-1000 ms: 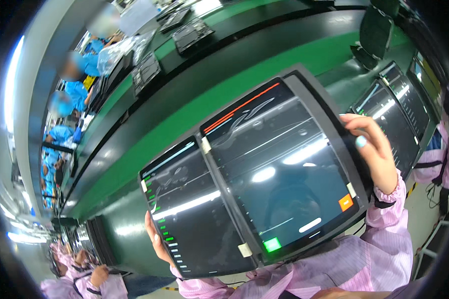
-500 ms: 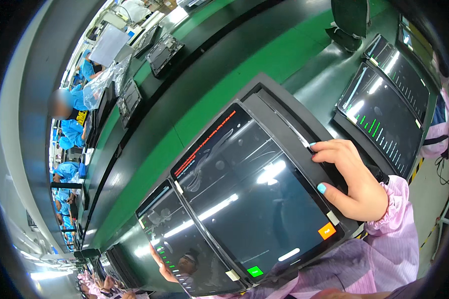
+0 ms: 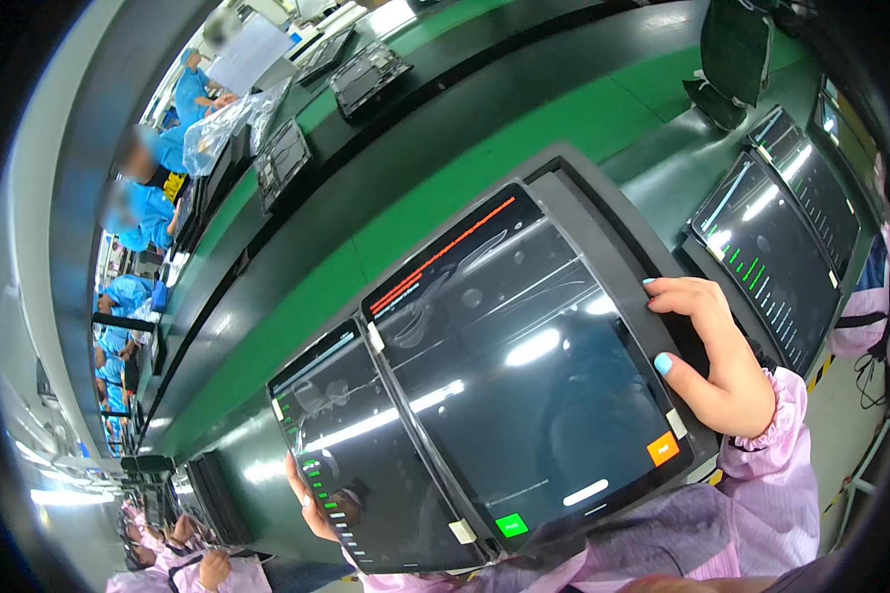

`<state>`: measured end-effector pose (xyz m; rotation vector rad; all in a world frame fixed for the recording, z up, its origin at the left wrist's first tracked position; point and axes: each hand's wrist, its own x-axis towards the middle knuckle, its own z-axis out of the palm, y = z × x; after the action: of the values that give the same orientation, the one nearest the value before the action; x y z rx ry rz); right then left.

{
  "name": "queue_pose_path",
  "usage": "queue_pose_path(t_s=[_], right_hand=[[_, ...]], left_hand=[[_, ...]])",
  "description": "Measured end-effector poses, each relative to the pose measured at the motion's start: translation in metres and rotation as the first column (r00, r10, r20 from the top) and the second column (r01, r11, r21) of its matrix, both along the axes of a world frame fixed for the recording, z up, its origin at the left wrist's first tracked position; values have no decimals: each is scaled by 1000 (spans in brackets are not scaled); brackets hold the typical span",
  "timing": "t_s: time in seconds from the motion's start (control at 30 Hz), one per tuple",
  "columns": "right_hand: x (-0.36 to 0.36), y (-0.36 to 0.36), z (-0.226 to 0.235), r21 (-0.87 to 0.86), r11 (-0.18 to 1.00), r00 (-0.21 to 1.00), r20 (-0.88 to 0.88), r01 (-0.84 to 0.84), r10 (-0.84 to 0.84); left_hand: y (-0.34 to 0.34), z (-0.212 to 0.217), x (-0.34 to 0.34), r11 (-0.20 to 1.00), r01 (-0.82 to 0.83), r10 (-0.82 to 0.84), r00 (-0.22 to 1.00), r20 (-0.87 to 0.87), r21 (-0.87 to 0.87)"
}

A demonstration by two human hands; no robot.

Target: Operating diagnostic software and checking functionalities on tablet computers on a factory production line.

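Two dark-screened tablets, a left tablet (image 3: 361, 465) and a right tablet (image 3: 524, 395), lie side by side on a black tray (image 3: 613, 203), tilted in my view. Red text lines, a green button and an orange button show on the right one's screen. Small pale tabs sit on their edges. My right hand (image 3: 717, 371), with light blue nails, is closed around the tray's right side, thumb on top near the right tablet. My left hand (image 3: 307, 502) holds the far left side beside the left tablet; its palm is hidden beneath.
To the right, more lit tablets (image 3: 766, 252) lie on the dark bench, with a black stand (image 3: 737, 59) behind them. Across the green strip (image 3: 405, 232), opened devices (image 3: 285, 163) and a clear plastic bag (image 3: 232, 128) lie near people in blue. People in pink sit at lower left.
The view has shifted slightly, so the tray, the right hand and the bench tablets appear a little farther right. Both hands keep their hold on the tray.
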<state>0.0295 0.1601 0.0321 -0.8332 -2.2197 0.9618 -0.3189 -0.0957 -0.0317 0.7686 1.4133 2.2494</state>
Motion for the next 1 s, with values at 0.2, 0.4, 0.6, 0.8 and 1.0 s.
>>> queue_pose_path(t_s=[0.2,0.4,0.6,0.8,1.0], right_hand=[[-4,-1,1,-5,1000,999,18,27,-27],[-6,-6,-3,-20,998,999,15,51,-51],[1,-35,14,361,931,969,-246,61,32],[-31,-74,16,577,622,811,130,-529,570],[-37,-82,10,661,608,863,122,-439,491]], left_hand=[[20,11,21,992,-127,127,992,-4,-25],[8,10,5,992,-75,82,994,71,-105],[9,20,8,990,37,-21,993,117,-133],[0,12,-5,983,32,-13,994,107,-180],[-1,18,-6,971,70,-44,992,115,-229]])
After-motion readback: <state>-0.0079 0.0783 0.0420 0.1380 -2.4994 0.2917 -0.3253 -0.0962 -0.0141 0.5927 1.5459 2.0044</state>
